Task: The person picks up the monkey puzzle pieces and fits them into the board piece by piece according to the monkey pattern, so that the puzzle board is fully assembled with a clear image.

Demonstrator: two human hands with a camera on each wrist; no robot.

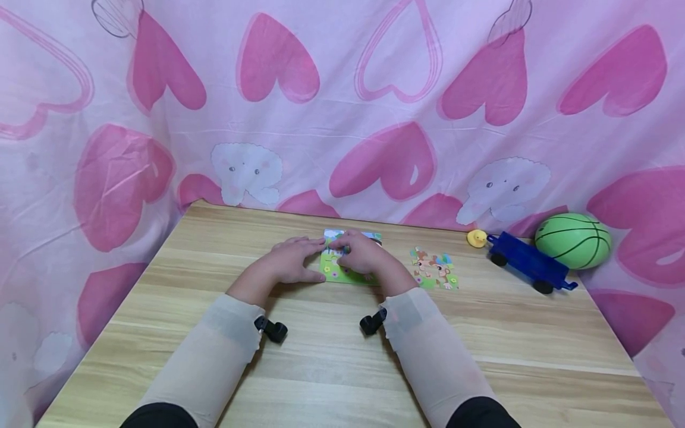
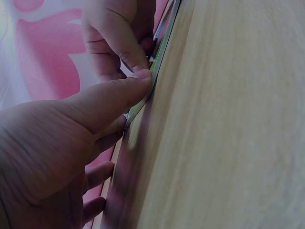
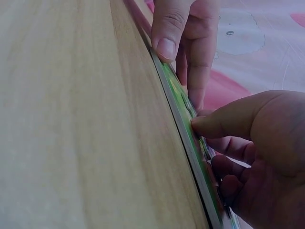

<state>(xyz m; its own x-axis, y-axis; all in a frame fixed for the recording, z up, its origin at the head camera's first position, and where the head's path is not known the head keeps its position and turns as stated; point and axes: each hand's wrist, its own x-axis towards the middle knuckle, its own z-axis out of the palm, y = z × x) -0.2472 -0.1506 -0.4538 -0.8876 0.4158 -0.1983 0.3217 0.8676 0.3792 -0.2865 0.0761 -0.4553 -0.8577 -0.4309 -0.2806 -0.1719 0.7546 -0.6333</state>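
A flat jigsaw puzzle board (image 1: 332,270) with a green and blue picture lies on the wooden table, partly covered by both hands. My left hand (image 1: 291,260) is at its left edge, fingers fairly straight; in the right wrist view the left thumb (image 3: 167,47) touches the near rim. My right hand (image 1: 361,254) is over the middle of the board. Its thumb (image 3: 205,125) and index finger touch the picture, while the other fingers curl in. Whether a piece is between them is hidden. Right of the board lie puzzle pieces (image 1: 433,270) showing brown cartoon animals.
A yellow toy duck (image 1: 477,239), a blue toy cart (image 1: 527,261) with black wheels and a green ball (image 1: 574,241) with black lines stand at the table's back right. A pink heart-print curtain (image 1: 342,119) hangs behind the table (image 1: 321,380) and along its sides.
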